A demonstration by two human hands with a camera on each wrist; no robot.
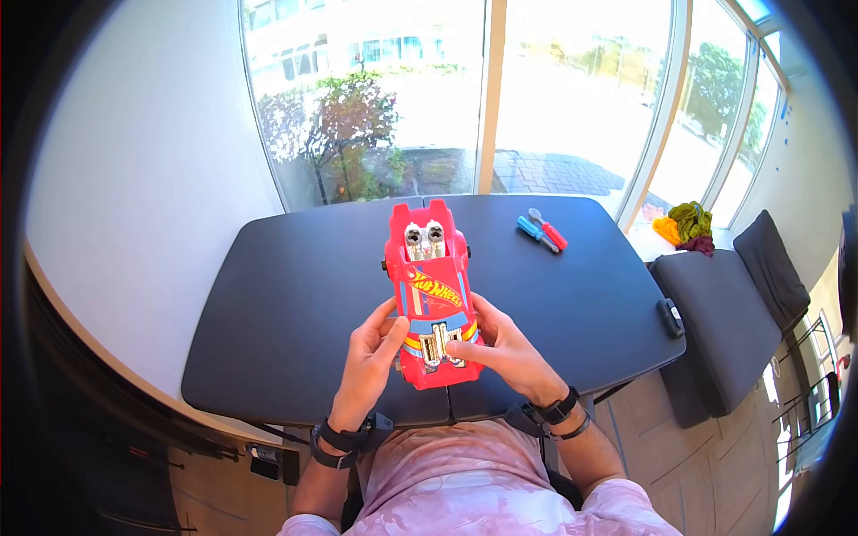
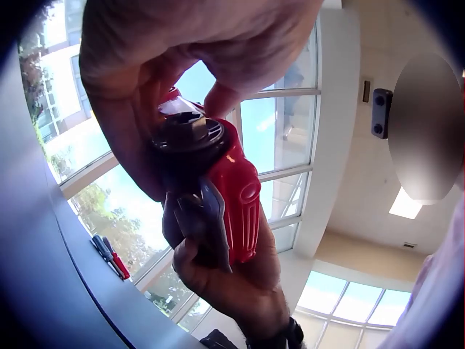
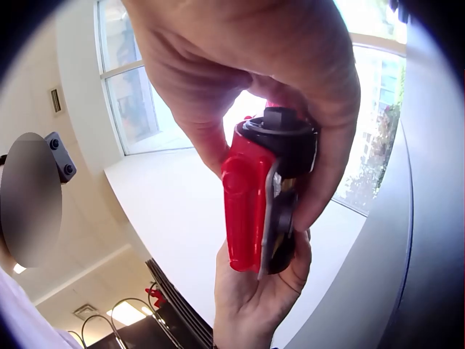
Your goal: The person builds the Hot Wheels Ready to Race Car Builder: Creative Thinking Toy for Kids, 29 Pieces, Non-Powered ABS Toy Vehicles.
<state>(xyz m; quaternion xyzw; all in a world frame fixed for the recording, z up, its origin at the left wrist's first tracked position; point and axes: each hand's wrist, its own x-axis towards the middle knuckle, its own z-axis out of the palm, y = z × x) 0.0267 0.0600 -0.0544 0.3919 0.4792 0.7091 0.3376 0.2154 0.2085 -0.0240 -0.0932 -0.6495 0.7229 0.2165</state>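
Observation:
A red toy car (image 1: pixel 435 272) with a yellow "Hot Wheels" decal, blue and yellow stripes and silver engine parts is held up over the near side of the table. My left hand (image 1: pixel 369 360) grips its left side at the near end, thumb on top. On the opposite side my right hand (image 1: pixel 514 355) grips it too, with the thumb lying across the silver part. A black wheel (image 2: pixel 190 132) and the dark underside show in the left wrist view. From the right wrist, another black wheel (image 3: pixel 280 134) appears between the fingers and the red body.
On the dark table (image 1: pixel 295 295) lie a blue-handled screwdriver (image 1: pixel 536 234) and a red-handled tool (image 1: pixel 550 232), towards the back right. A small black device (image 1: pixel 669 318) sits at the right edge. Beyond it stands a dark chair (image 1: pixel 715 313), with colourful cloths (image 1: pixel 688 225) behind.

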